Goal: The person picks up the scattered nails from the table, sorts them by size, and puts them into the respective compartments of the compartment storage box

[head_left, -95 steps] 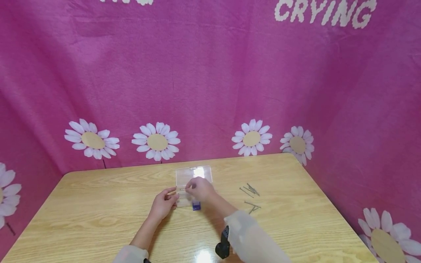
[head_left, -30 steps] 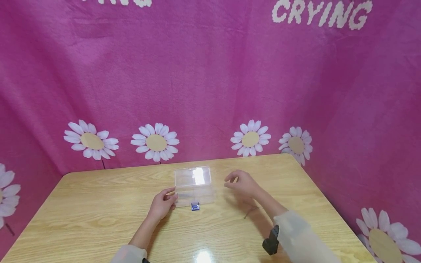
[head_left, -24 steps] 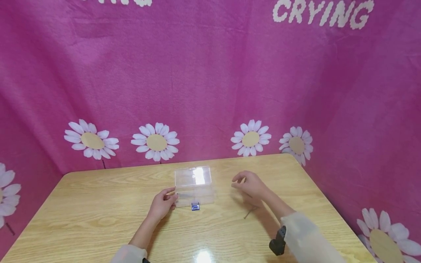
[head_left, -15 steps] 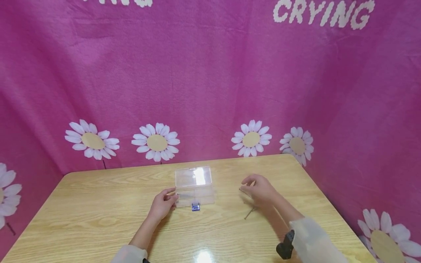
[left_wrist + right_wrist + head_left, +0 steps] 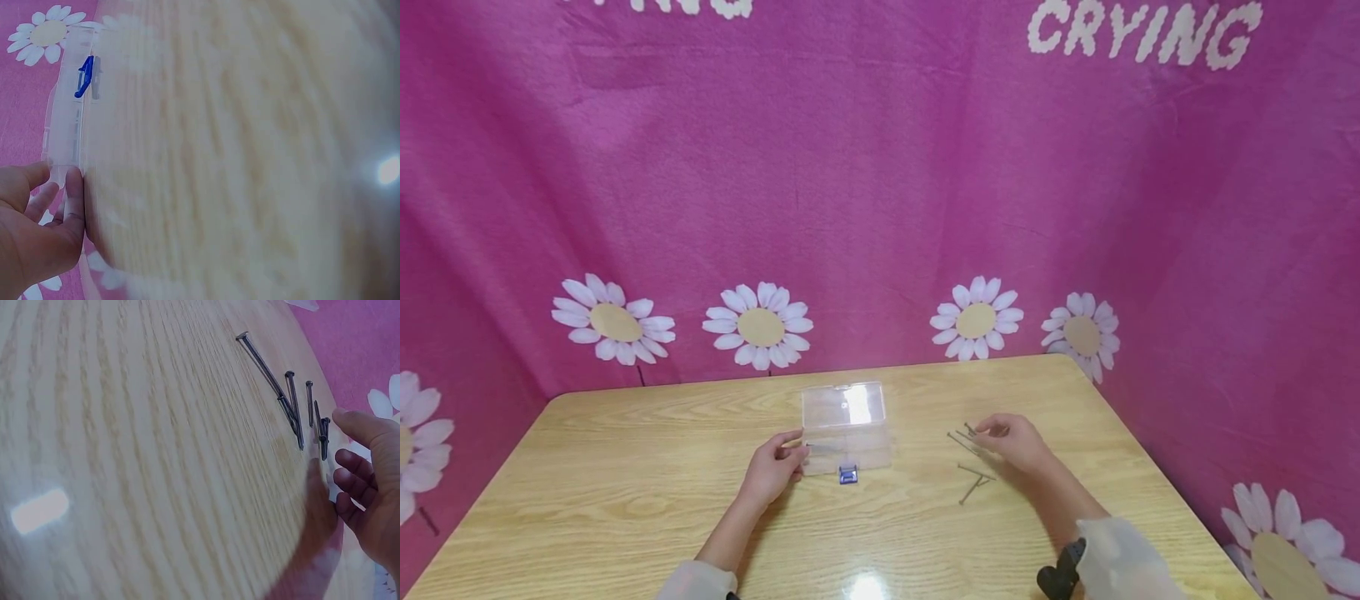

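A clear plastic box (image 5: 871,454) stands with its lid (image 5: 826,408) raised toward the back and a blue latch (image 5: 847,474) at its front. My left hand (image 5: 770,472) pinches the box's left end between thumb and fingers. Something thin and dark, seemingly a nail, shows through the box's left part. To the right, my right hand (image 5: 1015,443) hovers over a group of nails (image 5: 962,443), thumb and fingers apart in the right wrist view. Its fingertips are close to the farther nails (image 5: 324,437); whether they touch cannot be told.
Nearer the front on the wooden table (image 5: 625,500), crossed nails (image 5: 976,472) lie apart from the farther group. A pink flowered cloth (image 5: 865,208) hangs behind the table's back edge. A dark wrist device (image 5: 1062,571) sits on the right forearm.
My right hand has left the box, where it held a nail, and moved right to the loose nails with nothing seen in it. My left hand stays at the box.
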Action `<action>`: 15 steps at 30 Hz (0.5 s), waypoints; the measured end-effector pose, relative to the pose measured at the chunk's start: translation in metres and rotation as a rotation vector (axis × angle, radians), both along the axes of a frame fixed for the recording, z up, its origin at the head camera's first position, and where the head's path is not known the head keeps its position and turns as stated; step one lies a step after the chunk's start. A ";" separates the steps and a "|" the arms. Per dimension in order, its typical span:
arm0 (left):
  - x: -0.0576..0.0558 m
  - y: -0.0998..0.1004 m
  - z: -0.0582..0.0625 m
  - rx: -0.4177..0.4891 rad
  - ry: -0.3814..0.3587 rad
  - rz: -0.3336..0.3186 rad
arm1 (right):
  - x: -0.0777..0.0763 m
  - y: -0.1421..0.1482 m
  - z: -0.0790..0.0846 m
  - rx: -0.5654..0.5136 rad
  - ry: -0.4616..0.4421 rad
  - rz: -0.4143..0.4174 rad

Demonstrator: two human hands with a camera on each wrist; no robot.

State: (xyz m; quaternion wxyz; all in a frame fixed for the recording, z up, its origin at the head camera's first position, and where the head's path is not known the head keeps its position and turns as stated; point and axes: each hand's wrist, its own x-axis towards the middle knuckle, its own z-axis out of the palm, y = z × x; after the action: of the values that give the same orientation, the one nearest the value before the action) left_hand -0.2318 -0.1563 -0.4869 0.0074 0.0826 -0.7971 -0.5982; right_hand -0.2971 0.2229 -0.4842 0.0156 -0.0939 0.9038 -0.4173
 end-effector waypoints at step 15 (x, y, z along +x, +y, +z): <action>0.000 0.000 0.001 0.009 0.002 0.002 | 0.005 -0.004 -0.006 -0.009 -0.011 -0.067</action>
State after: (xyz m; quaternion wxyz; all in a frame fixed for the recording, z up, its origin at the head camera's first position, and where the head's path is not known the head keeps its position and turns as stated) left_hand -0.2319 -0.1567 -0.4863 0.0085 0.0830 -0.7943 -0.6017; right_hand -0.2926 0.2187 -0.4903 0.0059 -0.0612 0.9045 -0.4220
